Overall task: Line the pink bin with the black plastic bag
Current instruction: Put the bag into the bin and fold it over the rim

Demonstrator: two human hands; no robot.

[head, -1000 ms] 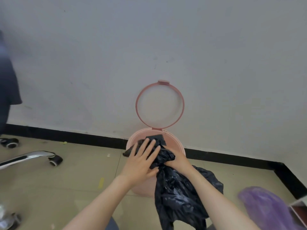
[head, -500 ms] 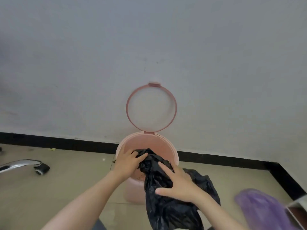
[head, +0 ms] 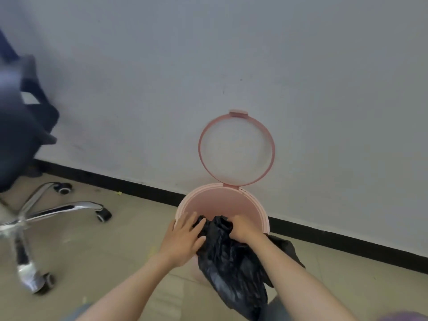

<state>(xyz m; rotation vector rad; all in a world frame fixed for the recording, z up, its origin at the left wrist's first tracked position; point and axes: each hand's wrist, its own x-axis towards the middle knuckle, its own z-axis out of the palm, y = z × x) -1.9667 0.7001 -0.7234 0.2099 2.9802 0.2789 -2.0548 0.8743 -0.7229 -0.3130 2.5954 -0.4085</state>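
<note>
Pink bin (head: 260,210) sits tight against the white wall (head: 162,77), its mouth wide open and its hinged ring lid (head: 271,144) standing upright at the bin's 12 o'clock, flat to the wall, so there is no room behind it. The bin's inside from 9 round through 12 to 3 o'clock is bare pink wall. All the action is at the 6 o'clock rim: the left hand (head: 183,239) lies flat there with its fingers (head: 191,220) spread and straight, pressing on the black plastic bag (head: 231,262) without gripping it. The right hand (head: 243,230), at about 5 o'clock on the rim, has its fingers curled into the bunched top of the bag, pinching a fold; the fingertips are buried in the plastic. Most of the bag hangs crumpled outside, draped down the bin's near side and hiding the front wall and base. Bare floor (head: 111,256) lies open toward 8 o'clock; further out at 9 o'clock stands an office chair base (head: 46,212) with chrome legs and castors, its dark seat (head: 18,126) blurred and cut off at the frame edge. Black skirting (head: 347,239) runs along the wall's foot. Both forearms leave the frame at the bottom.
</note>
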